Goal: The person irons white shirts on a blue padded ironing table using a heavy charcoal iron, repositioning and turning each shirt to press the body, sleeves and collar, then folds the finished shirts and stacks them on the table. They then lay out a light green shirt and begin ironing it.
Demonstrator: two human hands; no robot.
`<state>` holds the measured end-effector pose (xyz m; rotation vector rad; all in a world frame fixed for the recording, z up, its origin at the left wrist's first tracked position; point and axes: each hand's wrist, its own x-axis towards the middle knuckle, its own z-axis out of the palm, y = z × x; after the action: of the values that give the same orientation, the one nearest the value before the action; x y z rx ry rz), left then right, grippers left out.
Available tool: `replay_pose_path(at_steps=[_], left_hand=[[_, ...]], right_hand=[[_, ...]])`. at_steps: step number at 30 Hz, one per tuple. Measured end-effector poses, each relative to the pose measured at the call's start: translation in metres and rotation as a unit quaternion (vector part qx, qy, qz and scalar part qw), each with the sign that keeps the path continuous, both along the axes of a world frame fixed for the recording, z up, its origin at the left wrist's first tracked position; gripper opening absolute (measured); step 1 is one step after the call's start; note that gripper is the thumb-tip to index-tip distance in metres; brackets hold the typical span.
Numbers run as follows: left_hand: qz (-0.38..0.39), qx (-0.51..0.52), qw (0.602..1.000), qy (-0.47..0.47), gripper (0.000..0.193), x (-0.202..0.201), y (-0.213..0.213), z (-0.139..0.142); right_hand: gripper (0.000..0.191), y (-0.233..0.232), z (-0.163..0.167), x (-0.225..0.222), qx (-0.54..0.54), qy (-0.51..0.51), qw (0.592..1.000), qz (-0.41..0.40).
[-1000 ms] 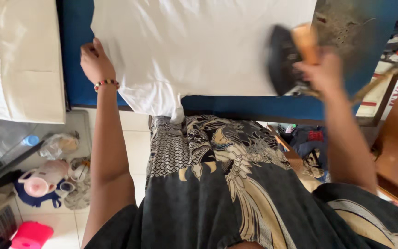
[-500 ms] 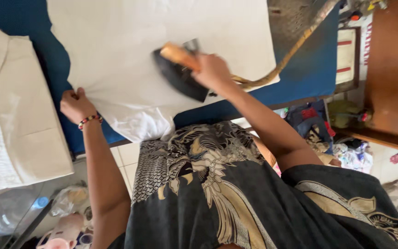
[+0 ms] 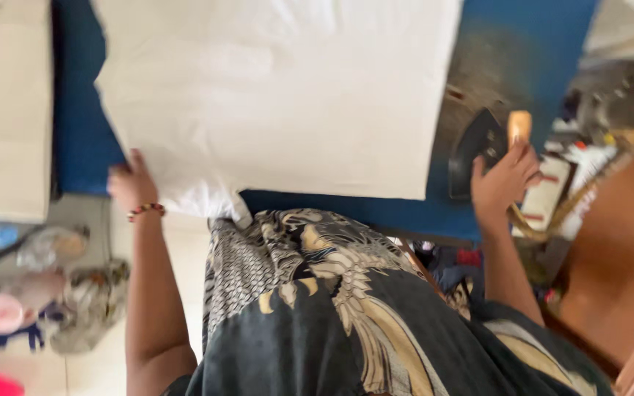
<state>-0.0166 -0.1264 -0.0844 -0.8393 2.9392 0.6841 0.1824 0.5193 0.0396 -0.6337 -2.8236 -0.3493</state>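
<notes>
A white cloth (image 3: 288,88) lies spread on a blue ironing surface (image 3: 82,139). My left hand (image 3: 132,183), with a bead bracelet at the wrist, presses flat on the cloth's lower left corner. My right hand (image 3: 504,180) grips the wooden handle of a dark iron (image 3: 478,147), which stands off the cloth at the right, on a worn patch of the blue surface. The picture is blurred.
Folded white fabric (image 3: 5,110) lies at the far left. On the tiled floor at the lower left are plastic bags and a pink container (image 3: 1,312). Cluttered items and a brown wooden piece (image 3: 610,257) stand at the right. My patterned dark garment fills the foreground.
My right hand has carried the iron off the middle of the cloth to the right side of the surface. My left hand stays on the cloth's corner.
</notes>
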Motion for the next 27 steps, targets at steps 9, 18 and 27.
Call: replay_pose_path(at_steps=[9, 18, 27], left_hand=[[-0.083, 0.384, 0.889, -0.237, 0.047, 0.070, -0.047, 0.038], [-0.230, 0.714, 0.660, 0.026, 0.029, -0.201, 0.035, 0.101], [-0.305, 0.186, 0.934, 0.008, 0.034, -0.160, -0.018, 0.037]], right_hand=[[0.015, -0.086, -0.064, 0.016, -0.251, -0.027, 0.936, 0.245], [0.031, -0.005, 0.004, -0.123, -0.173, -0.062, 0.969, 0.163], [0.080, -0.066, -0.023, -0.079, -0.165, -0.159, 0.965, 0.131]])
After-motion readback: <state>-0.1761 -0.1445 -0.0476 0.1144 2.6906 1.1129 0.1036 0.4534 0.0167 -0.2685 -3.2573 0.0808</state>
